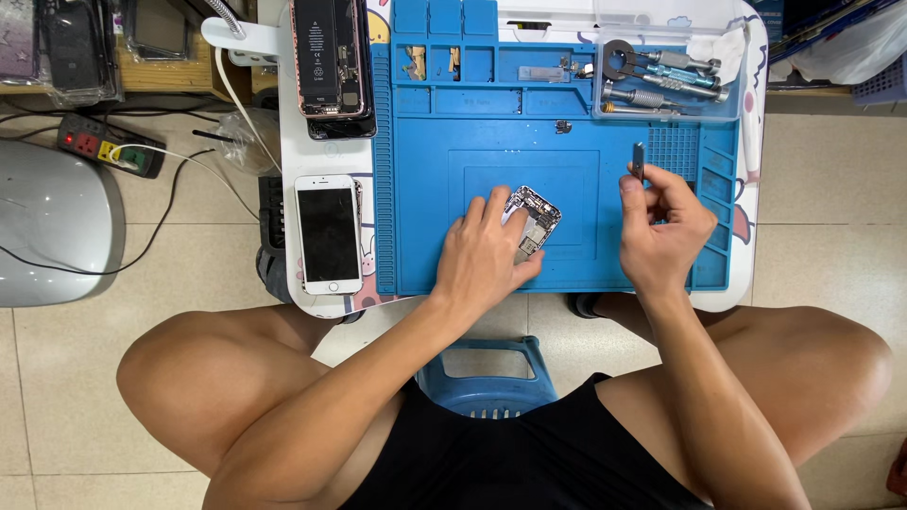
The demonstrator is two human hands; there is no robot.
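On the blue repair mat [425,189], near its middle, lies a small phone circuit board [535,219], pinned flat under the fingers of the left hand [487,255]. The right hand [661,227], just right of the board and above the mat, is closed in a pinch on dark tweezers [639,162], tips upward.

The board looks light, thin and stiff, and probably fragile (bare chips and connectors on its face), so it is best held by its edges rather than pressed on its components.

Counted: one board, one pair of tweezers, one white phone [329,233] just left of the mat, one opened phone with its battery showing [330,61] beyond the mat's top-left corner, and about four screwdrivers in the clear tray [661,80] at its top right.
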